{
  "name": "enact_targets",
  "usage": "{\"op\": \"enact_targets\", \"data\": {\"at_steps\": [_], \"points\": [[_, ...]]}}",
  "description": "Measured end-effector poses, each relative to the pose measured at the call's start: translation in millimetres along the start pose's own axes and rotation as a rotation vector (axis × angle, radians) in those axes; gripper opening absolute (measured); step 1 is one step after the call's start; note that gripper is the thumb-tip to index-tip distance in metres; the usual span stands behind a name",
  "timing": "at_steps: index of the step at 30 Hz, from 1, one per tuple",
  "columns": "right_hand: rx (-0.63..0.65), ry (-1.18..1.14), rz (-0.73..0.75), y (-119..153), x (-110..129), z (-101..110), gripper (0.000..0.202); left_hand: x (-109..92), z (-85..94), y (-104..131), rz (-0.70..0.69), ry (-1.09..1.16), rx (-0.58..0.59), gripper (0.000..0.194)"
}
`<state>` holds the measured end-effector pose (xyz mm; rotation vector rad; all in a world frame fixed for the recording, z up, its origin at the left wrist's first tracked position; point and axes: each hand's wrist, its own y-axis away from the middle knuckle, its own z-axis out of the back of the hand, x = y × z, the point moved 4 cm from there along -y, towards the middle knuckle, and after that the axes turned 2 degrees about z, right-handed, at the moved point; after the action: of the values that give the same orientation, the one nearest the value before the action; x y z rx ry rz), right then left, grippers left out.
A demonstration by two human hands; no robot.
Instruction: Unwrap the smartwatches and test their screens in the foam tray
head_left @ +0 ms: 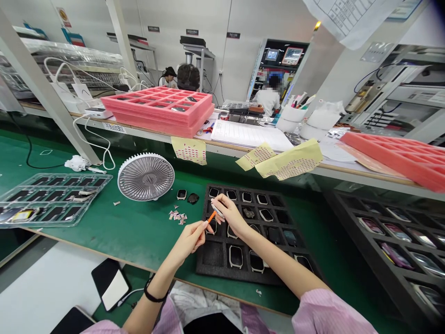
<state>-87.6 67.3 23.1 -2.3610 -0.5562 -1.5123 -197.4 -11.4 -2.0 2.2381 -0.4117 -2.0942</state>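
Orange-tipped tool (211, 216) pinched in closed left hand (192, 239), tip angled toward 1 o'clock. Right hand (229, 214) just beyond, fingers curled around a small pale piece (217, 209), over the black foam tray (215, 260) of watch cases. White fan (146, 176) at 10 o'clock; clear tray (21, 218) at 9 o'clock.

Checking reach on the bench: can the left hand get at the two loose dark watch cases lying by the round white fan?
Probably yes. The left hand holds an orange-tipped tool near the black foam tray; the two loose dark watch cases lie apart on bare green mat, beside the round white fan, nothing between.
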Motion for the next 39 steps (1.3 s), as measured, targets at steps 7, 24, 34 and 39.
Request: {"op": "enact_targets", "data": {"at_steps": [7,24,34,39], "points": [[0.099,-0.228,-0.196,3,-9,-14,0.042,6,-7.2,-3,-0.124,0.094,-0.004,0.044],[-0.024,-0.106,-0.138,7,-20,-7,0.023,-3,-5.6,-14,-0.085,0.178,-0.155,0.047],[-0.217,0.357,0.1,-21,-15,38,0.025,5,45.8,-11,-0.126,0.043,-0.394,0.042],[-0.207,0.699,0.184,-35,-19,56,0.016,5,83.3,0,-0.066,-0.649,-0.454,0.034]]}}
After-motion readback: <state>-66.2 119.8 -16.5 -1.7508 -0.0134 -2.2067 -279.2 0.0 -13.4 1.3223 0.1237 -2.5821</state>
